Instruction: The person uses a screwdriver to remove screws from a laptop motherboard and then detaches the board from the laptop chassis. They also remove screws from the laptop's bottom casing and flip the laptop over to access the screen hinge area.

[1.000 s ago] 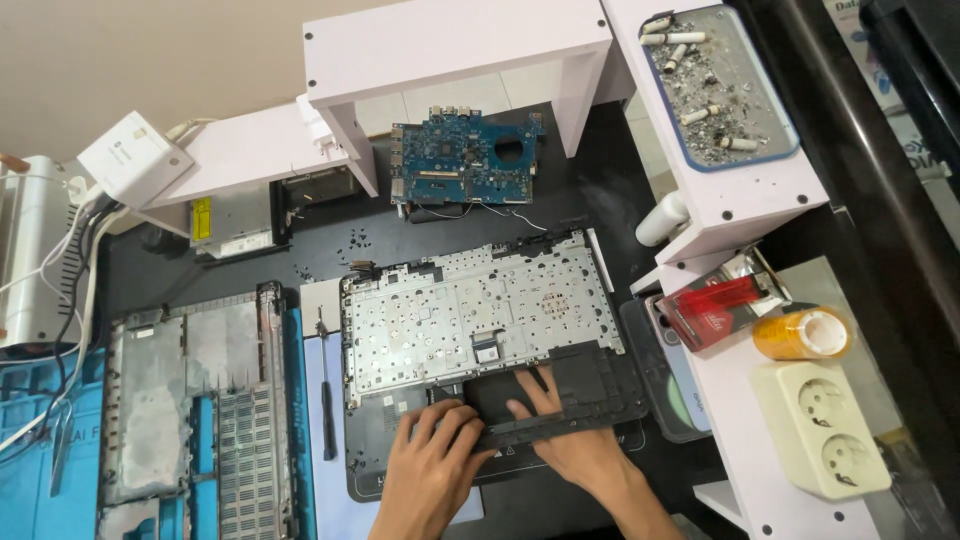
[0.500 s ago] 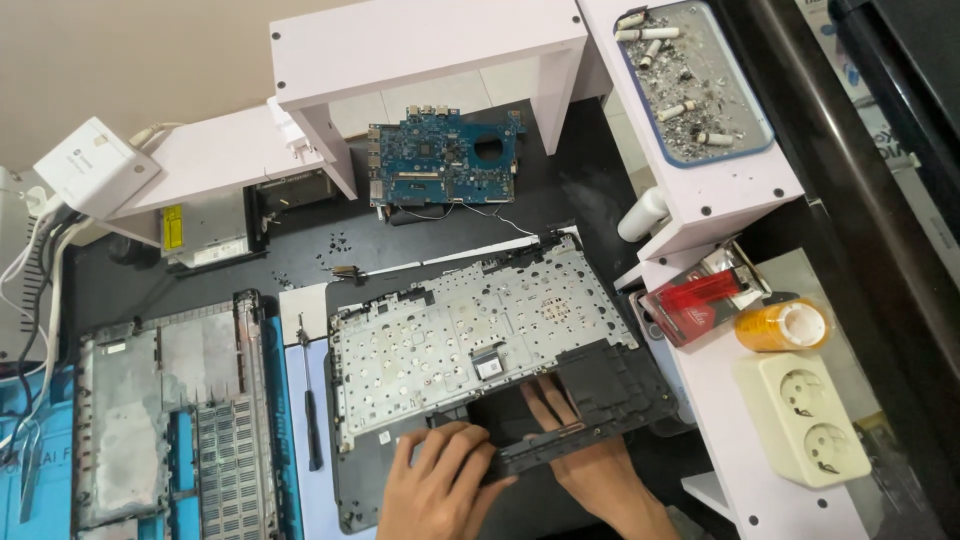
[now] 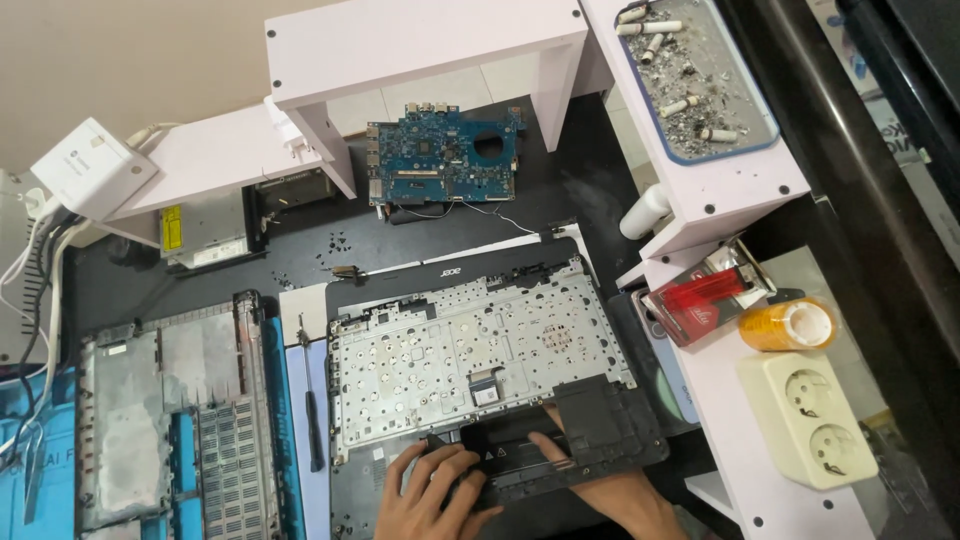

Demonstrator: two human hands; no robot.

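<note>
Both hands are working at the near edge of an opened laptop palmrest assembly [image 3: 470, 370], which is lying upside down on the black mat. The left hand [image 3: 432, 492] is curling its fingers over the left end of a flat black battery pack [image 3: 560, 445], gripping it from the near side. The right hand [image 3: 600, 480] is lying half open with its fingers spread flat on top of the pack, pressing rather than clasping. The pack is sitting along the assembly's near-right edge, directly under and just beyond both hands. A blue motherboard [image 3: 440, 155] is lying well apart at the far side.

Laptop shell [image 3: 480, 360] on black desk [image 3: 120, 285]
</note>
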